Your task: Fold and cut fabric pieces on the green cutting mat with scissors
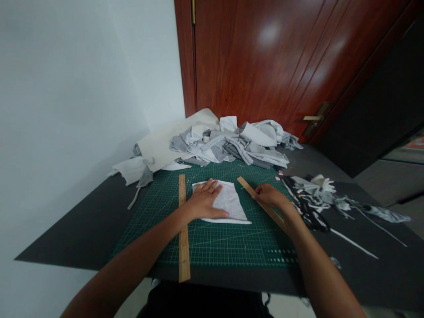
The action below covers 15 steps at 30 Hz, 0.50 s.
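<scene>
A light grey piece of fabric (233, 204) lies on the green cutting mat (218, 247). My left hand (209, 201) rests flat on its left part, fingers spread. To the right of the fabric, my right hand (266, 195) pinches a wooden ruler (245, 183) near its far end. That ruler slants toward me, and my forearm covers its near end. Another wooden ruler (184, 256) lies left of the fabric, running beneath my left wrist and past the mat's front edge.
A heap of grey and white fabric pieces (228, 141) spreads along the back of the dark table (82, 225). Thin scraps and cords (318, 198) lie at the right, with black-handled scissors (314, 221) among them. A brown door (251, 57) stands behind.
</scene>
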Tool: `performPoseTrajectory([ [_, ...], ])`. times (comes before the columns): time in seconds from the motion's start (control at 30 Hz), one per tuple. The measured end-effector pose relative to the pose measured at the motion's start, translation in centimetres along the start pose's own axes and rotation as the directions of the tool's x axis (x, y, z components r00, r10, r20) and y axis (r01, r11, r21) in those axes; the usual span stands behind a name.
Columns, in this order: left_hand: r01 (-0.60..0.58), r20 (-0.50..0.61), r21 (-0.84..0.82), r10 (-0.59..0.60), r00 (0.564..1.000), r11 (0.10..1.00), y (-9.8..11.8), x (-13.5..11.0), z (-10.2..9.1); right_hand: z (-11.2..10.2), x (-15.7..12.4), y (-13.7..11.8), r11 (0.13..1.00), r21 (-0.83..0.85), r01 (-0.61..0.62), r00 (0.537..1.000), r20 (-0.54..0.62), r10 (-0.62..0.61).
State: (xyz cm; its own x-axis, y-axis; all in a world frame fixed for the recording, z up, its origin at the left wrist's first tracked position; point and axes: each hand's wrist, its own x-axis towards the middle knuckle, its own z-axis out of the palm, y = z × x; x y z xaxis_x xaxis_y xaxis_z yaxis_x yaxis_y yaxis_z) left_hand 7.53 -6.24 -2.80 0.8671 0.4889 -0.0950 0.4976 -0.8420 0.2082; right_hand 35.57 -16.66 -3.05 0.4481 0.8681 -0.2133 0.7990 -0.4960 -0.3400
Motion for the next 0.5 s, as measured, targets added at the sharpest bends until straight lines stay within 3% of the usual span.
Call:
performPoseTrajectory([
  [0.17,-0.007,0.004,0.004,0.007,1.000,1.000,0.0,-0.1,-0.2,0.3,-0.9,-0.6,0.999,-0.048,0.002,1.000,-0.030,-0.004],
  [0.33,-0.019,0.006,-0.008,0.019,1.000,1.000,-0.3,-0.1,-0.1,0.1,-2.5,-2.0,0.973,-0.220,-0.068,0.986,-0.166,0.032],
  [0.5,-0.060,-0.085,0.054,0.064,0.994,0.997,-0.3,0.1,0.4,0.6,-2.6,-2.4,0.979,-0.202,-0.030,0.983,-0.185,-0.008],
])
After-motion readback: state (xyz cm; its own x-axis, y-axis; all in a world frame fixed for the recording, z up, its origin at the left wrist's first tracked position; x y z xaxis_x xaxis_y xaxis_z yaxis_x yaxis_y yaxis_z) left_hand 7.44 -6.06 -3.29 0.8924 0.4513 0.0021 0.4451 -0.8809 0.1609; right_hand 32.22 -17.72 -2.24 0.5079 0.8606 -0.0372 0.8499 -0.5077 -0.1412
